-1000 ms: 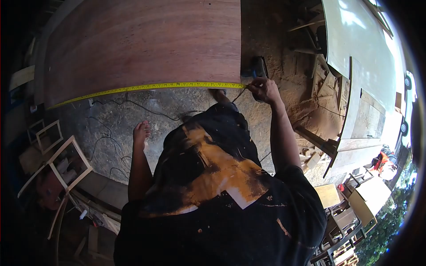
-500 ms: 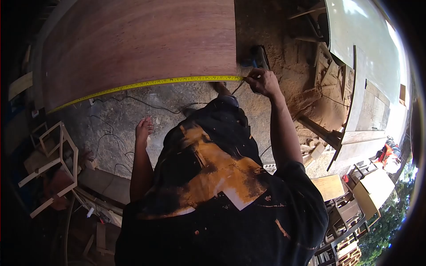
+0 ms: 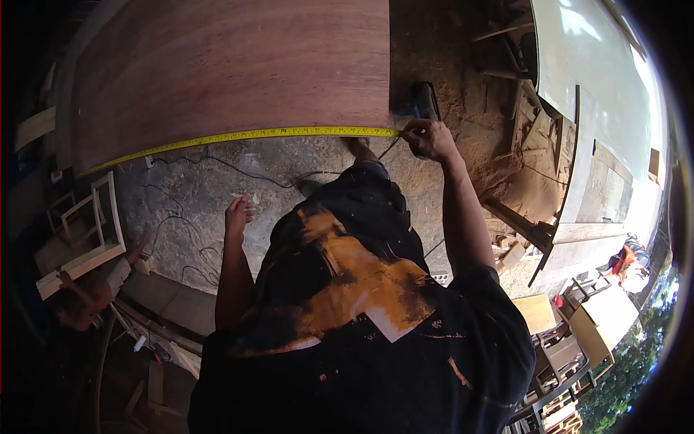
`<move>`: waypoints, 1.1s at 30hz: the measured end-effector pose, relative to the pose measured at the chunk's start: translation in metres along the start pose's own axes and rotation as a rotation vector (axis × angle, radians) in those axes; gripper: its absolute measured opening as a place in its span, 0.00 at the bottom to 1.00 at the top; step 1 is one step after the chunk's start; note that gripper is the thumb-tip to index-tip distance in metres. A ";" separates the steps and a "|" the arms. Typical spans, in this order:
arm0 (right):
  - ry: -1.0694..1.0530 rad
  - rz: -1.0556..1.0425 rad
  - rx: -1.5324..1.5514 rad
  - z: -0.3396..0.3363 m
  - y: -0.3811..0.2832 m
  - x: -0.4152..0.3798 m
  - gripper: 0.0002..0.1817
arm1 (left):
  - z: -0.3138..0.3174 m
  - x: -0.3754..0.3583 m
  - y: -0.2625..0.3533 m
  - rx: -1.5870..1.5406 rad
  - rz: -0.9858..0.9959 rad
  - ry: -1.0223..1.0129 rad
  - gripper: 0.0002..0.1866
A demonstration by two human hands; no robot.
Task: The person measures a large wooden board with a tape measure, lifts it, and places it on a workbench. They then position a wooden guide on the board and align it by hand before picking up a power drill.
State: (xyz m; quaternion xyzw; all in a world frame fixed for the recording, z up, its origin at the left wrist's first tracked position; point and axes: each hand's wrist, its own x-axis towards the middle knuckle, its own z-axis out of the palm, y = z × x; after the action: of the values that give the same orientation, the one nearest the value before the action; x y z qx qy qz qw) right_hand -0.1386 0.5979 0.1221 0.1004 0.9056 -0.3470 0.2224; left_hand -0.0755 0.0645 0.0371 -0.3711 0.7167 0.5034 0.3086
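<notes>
A yellow tape measure (image 3: 253, 134) stretches along the near edge of a large reddish-brown plywood sheet (image 3: 238, 65). Just past the sheet's right corner, my right hand (image 3: 431, 139) pinches the tape's right end between thumb and fingers. The tape's far left end reaches the sheet's left corner, and what holds it there is too dark to make out. My left hand (image 3: 238, 217) hangs over the floor below the sheet, fingers loosely bent and apart, with nothing in it.
Black cords (image 3: 238, 172) lie across the concrete floor (image 3: 173, 195). A person (image 3: 116, 278) is at the left beside a pale wooden frame (image 3: 108, 217). A dark power tool (image 3: 425, 101) stands in sawdust beyond my right hand. A pale-topped table (image 3: 585, 65) and stacked wooden furniture (image 3: 578, 325) are at the right.
A person has come into view at the left, and the wooden frame there has shifted and turned. My hands and the tape keep nearly the same places against the sheet.
</notes>
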 end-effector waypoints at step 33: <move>-0.347 0.004 0.768 -0.059 -0.013 0.067 0.07 | 0.094 0.004 0.187 -0.072 0.804 0.077 0.10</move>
State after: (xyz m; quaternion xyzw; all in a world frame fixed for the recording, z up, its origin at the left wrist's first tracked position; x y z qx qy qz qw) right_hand -0.2216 0.6295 0.1372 0.1178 0.6595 -0.6705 0.3186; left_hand -0.2287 0.1932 0.0970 -0.0903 0.7976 0.5946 0.0470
